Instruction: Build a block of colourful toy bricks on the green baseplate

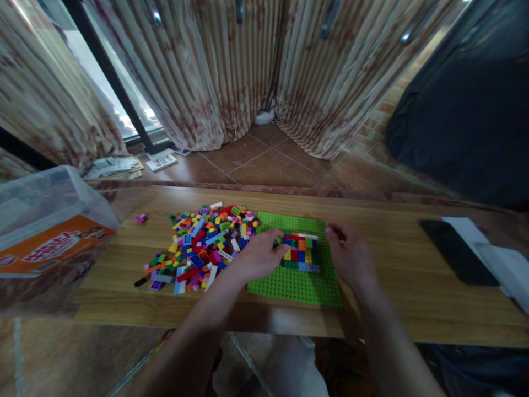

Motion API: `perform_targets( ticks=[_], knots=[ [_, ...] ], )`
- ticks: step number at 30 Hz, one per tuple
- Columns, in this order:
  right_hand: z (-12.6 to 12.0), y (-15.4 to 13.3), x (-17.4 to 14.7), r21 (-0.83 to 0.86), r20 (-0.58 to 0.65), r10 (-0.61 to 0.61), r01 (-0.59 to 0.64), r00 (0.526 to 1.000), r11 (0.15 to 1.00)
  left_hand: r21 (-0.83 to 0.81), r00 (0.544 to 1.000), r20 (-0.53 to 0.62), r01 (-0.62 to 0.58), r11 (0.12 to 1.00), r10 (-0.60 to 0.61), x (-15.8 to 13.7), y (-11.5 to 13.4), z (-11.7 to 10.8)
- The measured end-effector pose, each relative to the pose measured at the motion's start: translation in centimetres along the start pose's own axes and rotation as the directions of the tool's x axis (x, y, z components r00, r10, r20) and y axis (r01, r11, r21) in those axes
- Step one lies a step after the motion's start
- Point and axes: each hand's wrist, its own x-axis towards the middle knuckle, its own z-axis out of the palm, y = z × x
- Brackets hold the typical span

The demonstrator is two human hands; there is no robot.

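Observation:
A green studded baseplate [297,292] lies on the wooden table. On its middle sits a flat rectangular patch of toy bricks [301,253] in red, yellow, blue, orange, green, white and grey. My left hand [260,255] is over the plate's left part, its thumb and forefinger curled in at the patch's upper left edge. Something green shows between those fingers; whether it is a brick or the plate is unclear. My right hand [351,253] is at the plate's right edge, apart from the patch, with fingers curled in and thumb near forefinger. Anything in its fingertips is hidden.
A heap of loose mixed bricks [202,242] spreads left of the baseplate. A pink brick [141,219] lies apart. A clear plastic box [53,220] with an orange label stands far left. A dark flat object [458,253] and white papers [475,237] lie at the right.

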Motion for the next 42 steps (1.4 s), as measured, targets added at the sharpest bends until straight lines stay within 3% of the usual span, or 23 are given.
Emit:
perform_targets(
  ticks=[7,15,23,30,35,39,42],
  knots=[
    [2.2,0.2,-0.4,-0.098,0.005,-0.131,0.13,0.991,0.987,0.002,1.0,-0.002,0.0,1.0,0.0,0.0,-0.1,0.1],
    [3.1,-0.2,-1.0,-0.235,0.001,-0.165,0.16,0.986,0.959,-0.019,0.999,-0.033,-0.022,1.0,0.021,0.1,-0.4,0.3],
    [3.8,-0.3,-1.4,-0.237,-0.052,-0.122,0.107,0.991,0.966,-0.007,0.998,-0.052,-0.036,0.999,0.036,0.2,-0.5,0.5],
    [3.7,-1.3,-1.6,-0.214,-0.025,-0.056,0.05,0.998,0.975,-0.014,1.0,-0.025,-0.007,1.0,0.007,0.3,-0.3,0.2],
    [3.5,-1.2,-1.5,-0.144,-0.022,-0.066,0.062,0.998,0.988,-0.203,0.997,-0.013,0.077,0.976,-0.081,0.6,-0.4,-0.2],
    [2.4,-0.6,-0.5,0.042,-0.035,-0.062,0.064,0.997,0.997,-0.529,0.976,-0.057,0.148,0.835,-0.209,0.3,0.2,-1.3],
    [0.9,-0.3,0.5,0.191,-0.116,0.019,0.003,0.993,0.982,-0.607,0.971,-0.064,0.144,0.782,-0.229,-0.2,1.0,-2.2]
  ],
)
